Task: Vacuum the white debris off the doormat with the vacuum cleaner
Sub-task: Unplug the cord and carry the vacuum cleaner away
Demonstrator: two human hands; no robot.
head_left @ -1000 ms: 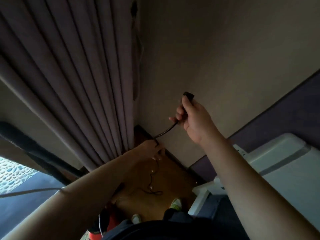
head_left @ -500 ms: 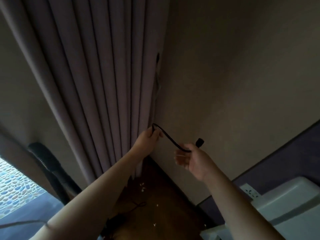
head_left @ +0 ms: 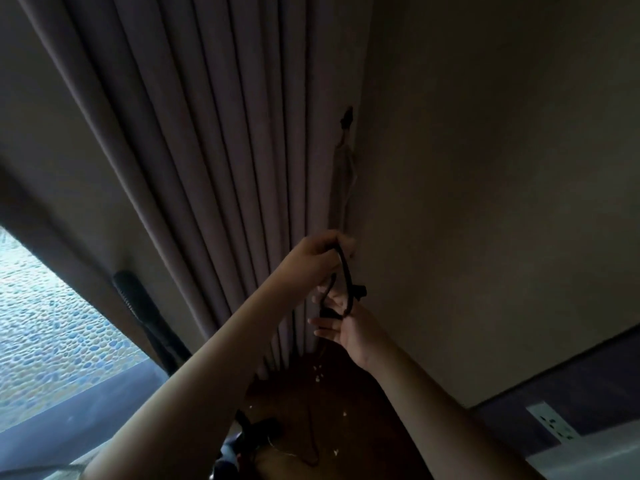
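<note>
Left hand (head_left: 320, 259): fingers curled round black cord (head_left: 346, 271), up beside curtain (head_left: 214, 161). Right hand (head_left: 341, 323) just below: fingers spread loose, cord looped over palm, plug (head_left: 361, 291) alongside. White debris (head_left: 318, 372) scattered on brown floor (head_left: 329, 410) underneath.

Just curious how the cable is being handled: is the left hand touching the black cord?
Touching. In the head view the left hand has its fingers curled round the black cord, which loops down from its grip toward the right hand.
</note>
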